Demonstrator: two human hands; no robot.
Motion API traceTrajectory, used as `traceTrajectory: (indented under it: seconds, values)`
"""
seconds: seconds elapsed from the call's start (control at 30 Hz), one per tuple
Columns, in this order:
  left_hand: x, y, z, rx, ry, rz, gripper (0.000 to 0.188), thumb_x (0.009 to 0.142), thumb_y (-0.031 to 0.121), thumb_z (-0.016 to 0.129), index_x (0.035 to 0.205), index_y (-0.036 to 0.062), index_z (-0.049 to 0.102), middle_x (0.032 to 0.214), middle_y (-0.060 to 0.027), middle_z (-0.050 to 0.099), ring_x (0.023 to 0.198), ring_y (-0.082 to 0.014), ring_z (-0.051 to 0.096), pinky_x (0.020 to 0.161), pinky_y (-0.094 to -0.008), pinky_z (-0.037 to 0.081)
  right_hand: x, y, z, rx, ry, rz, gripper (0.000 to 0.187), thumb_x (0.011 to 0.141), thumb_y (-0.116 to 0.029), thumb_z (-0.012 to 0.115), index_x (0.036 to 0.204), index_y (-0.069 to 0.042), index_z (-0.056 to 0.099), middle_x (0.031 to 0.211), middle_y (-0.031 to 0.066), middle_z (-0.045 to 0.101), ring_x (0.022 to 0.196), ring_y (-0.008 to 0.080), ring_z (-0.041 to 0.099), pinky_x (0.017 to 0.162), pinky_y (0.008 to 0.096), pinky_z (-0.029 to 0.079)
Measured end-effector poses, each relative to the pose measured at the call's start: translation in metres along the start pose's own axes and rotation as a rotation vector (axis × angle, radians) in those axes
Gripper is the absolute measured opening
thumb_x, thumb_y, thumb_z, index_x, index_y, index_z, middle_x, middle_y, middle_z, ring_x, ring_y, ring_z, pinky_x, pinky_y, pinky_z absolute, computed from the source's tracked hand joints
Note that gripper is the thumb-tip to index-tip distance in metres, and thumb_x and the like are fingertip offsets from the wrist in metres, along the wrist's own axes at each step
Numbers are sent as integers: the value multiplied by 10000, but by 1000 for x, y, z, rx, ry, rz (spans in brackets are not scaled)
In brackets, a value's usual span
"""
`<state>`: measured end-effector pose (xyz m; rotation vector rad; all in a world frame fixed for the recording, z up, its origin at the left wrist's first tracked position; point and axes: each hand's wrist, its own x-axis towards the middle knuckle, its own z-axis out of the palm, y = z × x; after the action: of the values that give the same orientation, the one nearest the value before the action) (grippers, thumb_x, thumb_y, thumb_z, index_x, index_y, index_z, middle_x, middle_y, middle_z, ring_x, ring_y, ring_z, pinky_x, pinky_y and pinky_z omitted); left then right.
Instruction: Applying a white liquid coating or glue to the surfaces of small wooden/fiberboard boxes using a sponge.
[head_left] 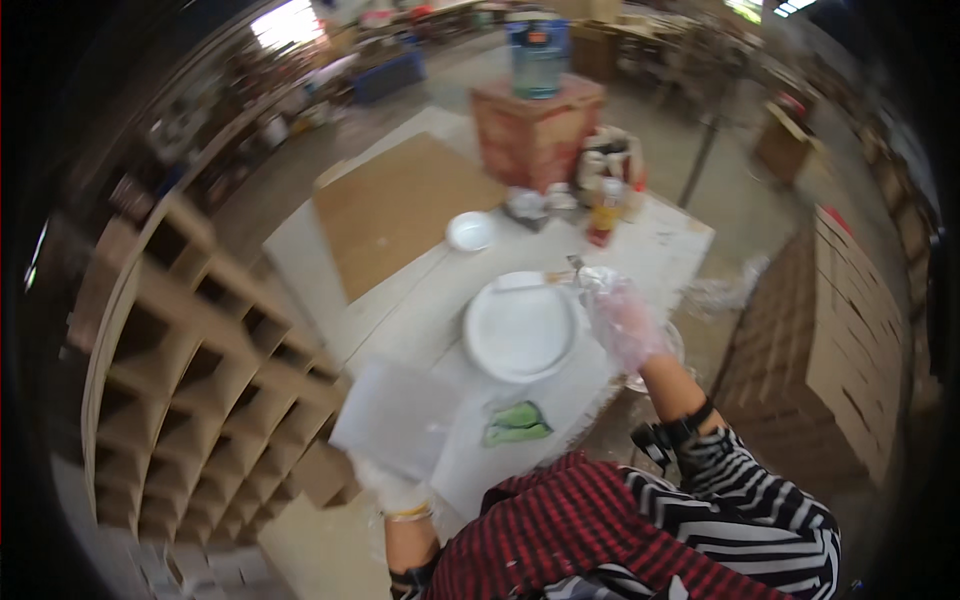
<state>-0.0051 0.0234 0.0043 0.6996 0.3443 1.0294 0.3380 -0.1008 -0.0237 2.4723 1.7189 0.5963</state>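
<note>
While the left hand [393, 490] is gripping a panel [398, 418] near the plate [522, 338], the right hand [627, 320] is hiding its grip. Work's seemingly partway.

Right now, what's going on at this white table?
A person in clear plastic gloves is working here. The left hand holds a flat whitish panel over the table's near left part. The right hand is by the right edge of a round white plate; blur hides whether it grips anything. A green item lies nearer the person, and a small white bowl sits beyond the plate.
</note>
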Motion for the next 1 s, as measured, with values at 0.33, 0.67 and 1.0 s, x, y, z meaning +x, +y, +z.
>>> traceTrajectory:
  seconds: [0.33, 0.67, 1.0]
  values:
    - [3, -29, -44, -76, 83, -54, 591, 981, 474, 375, 1413, 70, 388, 1401, -119, 447, 1271, -302, 431, 1080, -443, 353, -43, 86, 134, 929, -161, 1112, 317, 908, -290, 576, 1024, -4, 650, 944, 255, 657, 840, 366, 639, 774, 434, 513]
    - [-26, -34, -24, 2, 408, 83, 590, 965, 495, 429, 1366, 62, 448, 1368, -112, 486, 1236, -302, 473, 1028, -446, 415, -5, -33, 4, 1215, -122, -858, 362, 949, -198, 456, 1281, -62, 502, 1019, 186, 628, 960, 291, 640, 838, 434, 525]
    - [-92, -33, -40, -6, 376, 202, 537, 979, 457, 420, 1357, 78, 472, 1352, -85, 514, 1224, -289, 480, 1038, -440, 397, -13, -150, 12, 409, -766, -916, 603, 860, -334, 567, 1365, -33, 432, 1345, 283, 460, 1190, 344, 520, 964, 487, 419]
